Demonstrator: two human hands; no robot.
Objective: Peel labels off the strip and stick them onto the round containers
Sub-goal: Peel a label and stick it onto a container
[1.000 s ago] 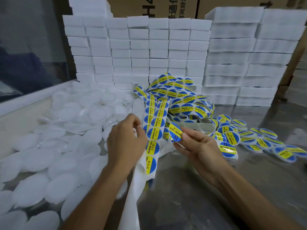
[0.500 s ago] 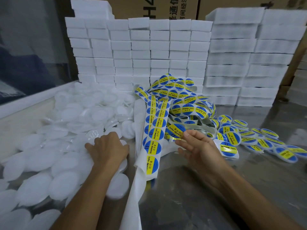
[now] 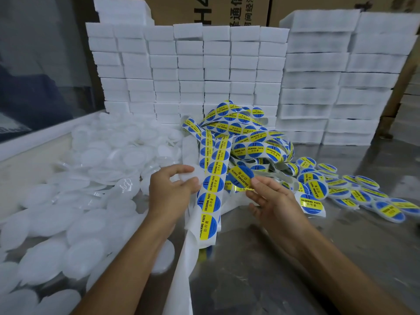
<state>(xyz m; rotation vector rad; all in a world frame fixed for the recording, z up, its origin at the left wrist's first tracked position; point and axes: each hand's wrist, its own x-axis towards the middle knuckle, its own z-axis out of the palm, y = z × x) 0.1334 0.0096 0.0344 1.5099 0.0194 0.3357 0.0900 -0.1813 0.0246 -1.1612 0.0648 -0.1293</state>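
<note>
Left hand (image 3: pixel 169 189): fingers curled round a white container (image 3: pixel 189 178), left of the label strip (image 3: pixel 210 178) | right hand (image 3: pixel 272 201): pinching a peeled label (image 3: pixel 241 178), right of it

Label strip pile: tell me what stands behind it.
Behind the label strip pile stand stacked white boxes, with brown cartons behind those. The pile covers the lowest boxes in the middle, so those cannot be seen.

Person: two forearms showing, both bare from frame bottom to wrist, no sleeves reaching into view. Left hand (image 3: pixel 169 192), right hand (image 3: pixel 271 202): wearing no gloves, rings, watch. Fingernails showing short, unpainted.
</note>
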